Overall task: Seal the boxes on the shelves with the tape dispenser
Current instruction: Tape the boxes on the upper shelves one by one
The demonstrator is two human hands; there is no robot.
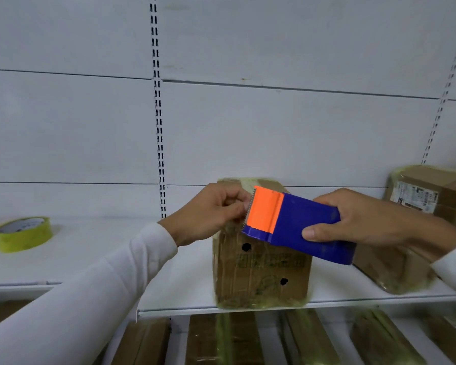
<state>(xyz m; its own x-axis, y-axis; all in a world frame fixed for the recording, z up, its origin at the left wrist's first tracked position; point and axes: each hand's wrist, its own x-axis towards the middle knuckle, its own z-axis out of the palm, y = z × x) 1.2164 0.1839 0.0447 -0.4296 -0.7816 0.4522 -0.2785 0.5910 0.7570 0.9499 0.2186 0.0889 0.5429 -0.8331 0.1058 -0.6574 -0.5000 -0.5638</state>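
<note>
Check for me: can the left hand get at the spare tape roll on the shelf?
Probably yes. The spare tape roll lies alone on the shelf, nothing between, though the left hand is busy at the tape dispenser.

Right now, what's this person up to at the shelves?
A person is taping cardboard boxes shut. The right hand grips a blue and orange tape dispenser in front of a box on the shelf, while the left hand pinches at its toothed edge. A spare tape roll sits further left.

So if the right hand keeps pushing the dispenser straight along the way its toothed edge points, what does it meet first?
Probably the left hand, whose fingers sit right at the toothed edge of the tape dispenser held by the right hand. The box is behind; depth is unclear.
</note>
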